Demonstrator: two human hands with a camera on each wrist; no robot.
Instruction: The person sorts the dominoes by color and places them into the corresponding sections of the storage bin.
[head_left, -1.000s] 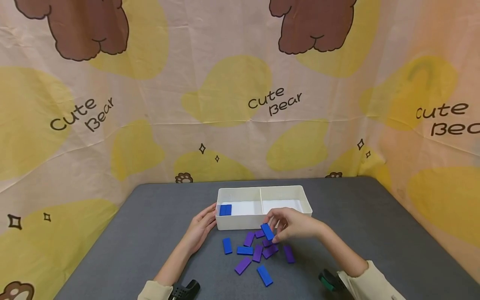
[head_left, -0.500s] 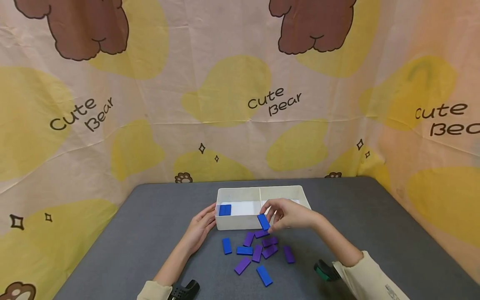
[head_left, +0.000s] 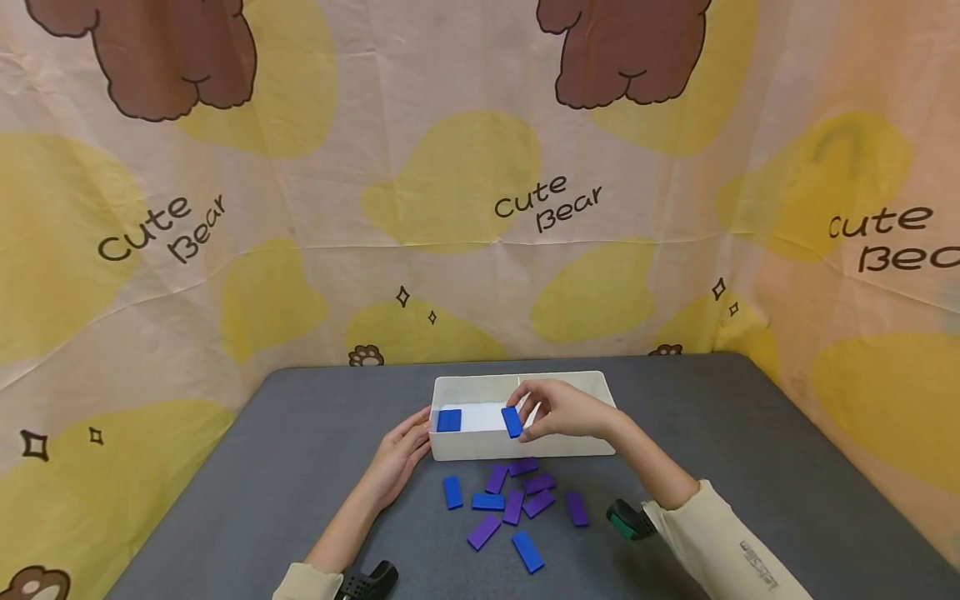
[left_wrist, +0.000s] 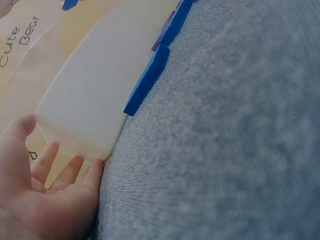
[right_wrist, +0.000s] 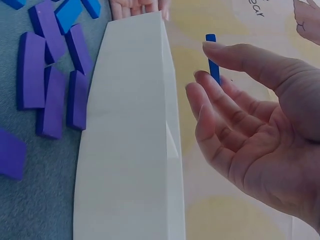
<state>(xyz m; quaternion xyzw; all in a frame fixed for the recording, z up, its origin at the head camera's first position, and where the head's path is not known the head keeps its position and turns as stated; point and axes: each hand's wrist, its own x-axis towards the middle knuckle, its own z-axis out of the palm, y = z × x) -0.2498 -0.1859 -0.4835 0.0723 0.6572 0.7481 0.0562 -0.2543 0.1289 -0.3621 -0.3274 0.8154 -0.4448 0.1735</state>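
Observation:
My right hand (head_left: 566,410) pinches a blue rectangular block (head_left: 512,422) between thumb and fingers, over the left compartment of the white divided box (head_left: 517,447). In the right wrist view the same blue block (right_wrist: 213,59) shows edge-on, above the level of the box rim. My left hand (head_left: 401,458) touches the box's left end with fingers extended; in the left wrist view the fingertips of this hand (left_wrist: 55,190) lie along the white end wall. Inside the left compartment, blue blocks (head_left: 449,421) lie side by side at the left end. The right hand hides part of the divider.
Several purple blocks (head_left: 513,507) lie scattered on the grey table (head_left: 337,433) in front of the box. Among them are blue blocks, one nearest me (head_left: 528,552) and another at the left (head_left: 452,492). A printed cloth (head_left: 450,208) hangs behind the table.
My right hand has lifted the blue block from above the scattered pile and carried it up and left, over the box's front wall. The left hand has stayed at the box's end.

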